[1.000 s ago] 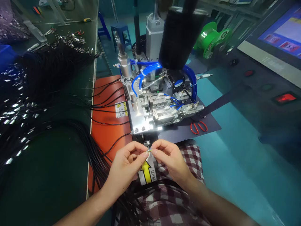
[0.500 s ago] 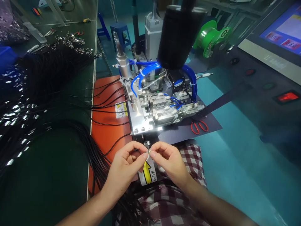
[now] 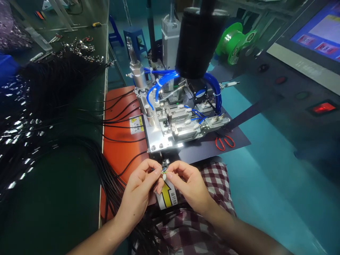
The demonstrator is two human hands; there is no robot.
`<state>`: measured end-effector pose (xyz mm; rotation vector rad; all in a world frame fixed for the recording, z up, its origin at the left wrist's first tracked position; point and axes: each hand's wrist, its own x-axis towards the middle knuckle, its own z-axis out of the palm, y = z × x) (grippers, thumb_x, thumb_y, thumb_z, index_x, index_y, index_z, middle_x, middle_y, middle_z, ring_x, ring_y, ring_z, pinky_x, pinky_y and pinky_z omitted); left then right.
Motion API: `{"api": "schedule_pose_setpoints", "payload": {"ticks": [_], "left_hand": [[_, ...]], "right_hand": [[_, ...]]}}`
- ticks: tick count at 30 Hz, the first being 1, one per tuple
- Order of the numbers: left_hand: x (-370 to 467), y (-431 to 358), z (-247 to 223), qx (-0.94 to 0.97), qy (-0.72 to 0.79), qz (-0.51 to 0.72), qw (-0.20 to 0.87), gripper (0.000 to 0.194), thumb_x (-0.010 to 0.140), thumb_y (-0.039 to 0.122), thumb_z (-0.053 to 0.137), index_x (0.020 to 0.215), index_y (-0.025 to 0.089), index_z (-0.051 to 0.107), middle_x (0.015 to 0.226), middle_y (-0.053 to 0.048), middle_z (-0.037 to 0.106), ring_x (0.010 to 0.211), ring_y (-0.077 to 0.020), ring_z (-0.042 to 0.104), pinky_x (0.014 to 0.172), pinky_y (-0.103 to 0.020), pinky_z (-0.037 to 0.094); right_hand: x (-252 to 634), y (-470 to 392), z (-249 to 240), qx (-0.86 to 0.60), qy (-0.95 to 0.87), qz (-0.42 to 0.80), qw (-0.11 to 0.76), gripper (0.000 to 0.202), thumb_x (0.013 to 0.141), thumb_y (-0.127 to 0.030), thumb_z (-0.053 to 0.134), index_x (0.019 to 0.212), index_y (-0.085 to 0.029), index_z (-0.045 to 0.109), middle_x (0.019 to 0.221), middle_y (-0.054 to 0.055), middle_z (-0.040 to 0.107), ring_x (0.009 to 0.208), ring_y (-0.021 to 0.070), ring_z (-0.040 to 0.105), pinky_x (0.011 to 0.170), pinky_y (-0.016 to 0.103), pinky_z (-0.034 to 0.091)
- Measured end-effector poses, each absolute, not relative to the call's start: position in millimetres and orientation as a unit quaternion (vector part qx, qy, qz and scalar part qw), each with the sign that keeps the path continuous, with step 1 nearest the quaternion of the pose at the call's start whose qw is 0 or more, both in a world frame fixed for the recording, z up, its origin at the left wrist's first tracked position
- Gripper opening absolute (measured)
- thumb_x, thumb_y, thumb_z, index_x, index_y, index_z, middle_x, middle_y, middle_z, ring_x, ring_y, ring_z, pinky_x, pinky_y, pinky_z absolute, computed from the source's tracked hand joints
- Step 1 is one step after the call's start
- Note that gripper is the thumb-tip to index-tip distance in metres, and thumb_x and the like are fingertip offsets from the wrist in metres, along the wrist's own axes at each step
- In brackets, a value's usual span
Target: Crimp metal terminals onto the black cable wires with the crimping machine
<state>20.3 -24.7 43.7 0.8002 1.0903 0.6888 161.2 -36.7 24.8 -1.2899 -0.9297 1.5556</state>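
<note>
Thin coloured wires (image 3: 164, 172) stretch across the small gap between my two hands, just in front of the machine. My left hand (image 3: 145, 182) pinches one side of them between thumb and forefinger. From the right, my right hand (image 3: 186, 180) pinches the other side with thumb and forefinger. Right behind the fingertips is a small black and metal fixture (image 3: 165, 163) at the machine's front edge. Below the hands shows a white label with a yellow arrow (image 3: 166, 196). The wire ends inside the fingers are hidden.
The metal machine (image 3: 159, 131) with blue air hoses stands ahead, several black cables (image 3: 124, 141) crossing its orange plate (image 3: 117, 148). Red-handled scissors (image 3: 225, 143) lie at its right. A black cable pile (image 3: 63, 78) covers the left bench. A control panel (image 3: 300, 71) stands right.
My hands have moved slightly apart, the left one shifting a little to the left. Coloured wires now show between the fingertips.
</note>
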Motion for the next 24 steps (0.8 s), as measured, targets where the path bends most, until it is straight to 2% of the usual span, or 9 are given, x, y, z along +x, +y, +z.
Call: {"api": "schedule_pose_setpoints", "payload": {"ticks": [5,11,15,18,24], "left_hand": [[20.4,-24.7,41.8,0.379,0.497,0.299,0.721,0.020,0.089,0.040,0.050,0.085,0.021,0.046,0.053,0.006,0.044,0.046,-0.0055,0.033,0.042,-0.016,0.025],[19.1,-25.8,40.8,0.395,0.495,0.286,0.719,0.020,0.089,0.042,0.049,0.088,0.022,0.047,0.053,0.007,0.042,0.044,-0.0055,0.030,0.039,-0.016,0.021],[17.6,-26.2,41.8,0.412,0.513,0.263,0.706,0.023,0.086,0.043,0.055,0.096,0.023,0.050,0.054,0.008,0.038,0.045,-0.0056,0.029,0.038,-0.015,0.022],[17.7,-26.1,41.9,0.412,0.528,0.257,0.696,0.025,0.083,0.044,0.058,0.092,0.022,0.051,0.053,0.008,0.035,0.045,-0.0054,0.026,0.038,-0.014,0.020],[19.8,-25.1,40.9,0.397,0.515,0.265,0.712,0.023,0.085,0.043,0.055,0.091,0.022,0.048,0.053,0.007,0.046,0.042,-0.0043,0.028,0.038,-0.015,0.017]], "right_hand": [[165.3,-34.8,26.3,-0.524,-0.385,0.619,0.441,0.011,0.076,-0.026,0.061,0.072,-0.015,0.058,0.062,-0.003,0.051,0.055,0.0088,0.040,0.051,0.022,0.034],[169.2,-30.8,26.1,-0.506,-0.394,0.627,0.442,0.012,0.077,-0.026,0.060,0.074,-0.015,0.059,0.062,-0.003,0.050,0.055,0.0090,0.041,0.052,0.022,0.034],[167.7,-30.5,26.3,-0.516,-0.401,0.617,0.438,0.011,0.074,-0.025,0.062,0.072,-0.015,0.058,0.061,-0.004,0.050,0.055,0.0089,0.040,0.052,0.022,0.034],[166.8,-32.5,27.1,-0.521,-0.405,0.612,0.437,0.011,0.074,-0.025,0.062,0.071,-0.016,0.059,0.061,-0.003,0.051,0.055,0.0094,0.041,0.052,0.023,0.035],[165.3,-35.2,27.6,-0.526,-0.397,0.611,0.438,0.014,0.074,-0.029,0.062,0.070,-0.016,0.058,0.062,-0.003,0.052,0.055,0.0099,0.042,0.052,0.023,0.036]]}}
